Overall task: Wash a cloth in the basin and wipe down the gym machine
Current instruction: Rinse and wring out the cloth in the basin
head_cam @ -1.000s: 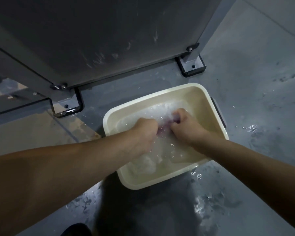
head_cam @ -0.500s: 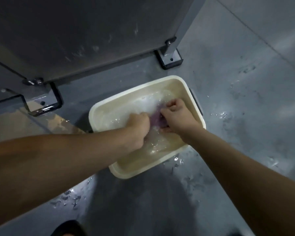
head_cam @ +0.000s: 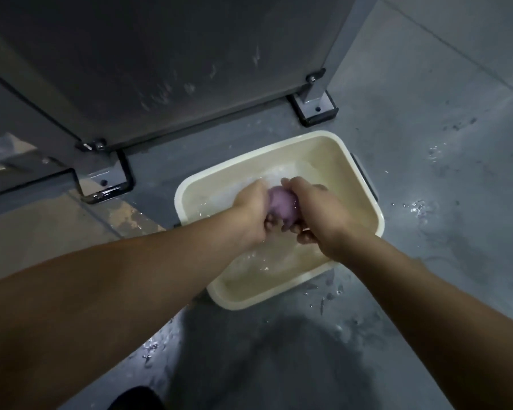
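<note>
Right now the cloth is a purple wad held above the water in the middle of the basin, squeezed between both hands. The left hand grips its left end, fingers curled tight under it; the right hand grips the right end, fingers wrapped round and clamped on the fabric. This looks like the wringing step of the wash: the wad is compact and clear of the water. The basin sits on the wet floor, its far edge near the machine's base and just beside a bolted foot; splashes lie round its near and right edges. Next, I judge, the cloth needs twisting until it stops dripping, then lifting to the panel, whose surface shows pale smears
</note>
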The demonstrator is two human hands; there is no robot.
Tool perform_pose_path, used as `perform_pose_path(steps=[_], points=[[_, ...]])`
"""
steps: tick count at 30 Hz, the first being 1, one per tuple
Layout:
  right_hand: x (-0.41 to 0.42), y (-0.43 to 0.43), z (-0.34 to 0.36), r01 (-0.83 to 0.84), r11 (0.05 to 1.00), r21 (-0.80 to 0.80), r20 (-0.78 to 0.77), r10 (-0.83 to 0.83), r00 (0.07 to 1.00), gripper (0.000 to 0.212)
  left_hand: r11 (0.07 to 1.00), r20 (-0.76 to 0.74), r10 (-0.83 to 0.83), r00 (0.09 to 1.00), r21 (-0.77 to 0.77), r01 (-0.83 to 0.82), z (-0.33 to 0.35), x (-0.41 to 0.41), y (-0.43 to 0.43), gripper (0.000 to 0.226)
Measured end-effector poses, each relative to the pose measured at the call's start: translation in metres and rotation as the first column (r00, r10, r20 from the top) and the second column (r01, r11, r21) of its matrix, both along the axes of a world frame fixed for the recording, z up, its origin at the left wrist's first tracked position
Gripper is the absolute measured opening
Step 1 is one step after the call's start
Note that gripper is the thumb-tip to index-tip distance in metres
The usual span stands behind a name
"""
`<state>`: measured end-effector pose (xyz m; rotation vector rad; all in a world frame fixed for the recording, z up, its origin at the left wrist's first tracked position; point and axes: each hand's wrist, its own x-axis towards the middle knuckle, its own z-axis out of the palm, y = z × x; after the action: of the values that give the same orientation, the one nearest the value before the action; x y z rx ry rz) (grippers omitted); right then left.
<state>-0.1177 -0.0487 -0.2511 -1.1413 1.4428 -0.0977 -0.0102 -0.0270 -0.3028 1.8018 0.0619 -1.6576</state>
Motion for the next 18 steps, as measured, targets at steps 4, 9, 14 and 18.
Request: perform_pose_path(steps=[4, 9, 14, 18], points=[[0.006, 0.014, 0.006, -0.029, 0.987, -0.157, -0.041, 0.023, 0.999, 0.066, 0.994, -0.145, -0.041, 0.989, -0.11, 0.025, 0.004, -0.001, 0.007, 0.057], [0.02, 0.02, 0.0, -0.017, 0.956, -0.292, -0.12, -0.019, 0.993, 0.053, 0.994, -0.255, 0.079, 0.964, -0.056, -0.096, 0.019, -0.005, 0.018, 0.033], [0.034, 0.023, -0.007, -0.109, 0.873, -0.476, -0.178, 0.026, 0.984, 0.056, 0.976, -0.333, 0.18, 0.926, -0.06, -0.211, 0.022, 0.003, 0.023, 0.033], [0.034, 0.01, -0.01, -0.225, 0.821, -0.525, -0.244, 0.108, 0.964, 0.055, 0.978, -0.229, 0.1, 0.968, -0.156, -0.137, 0.021, 0.002, 0.024, 0.03]])
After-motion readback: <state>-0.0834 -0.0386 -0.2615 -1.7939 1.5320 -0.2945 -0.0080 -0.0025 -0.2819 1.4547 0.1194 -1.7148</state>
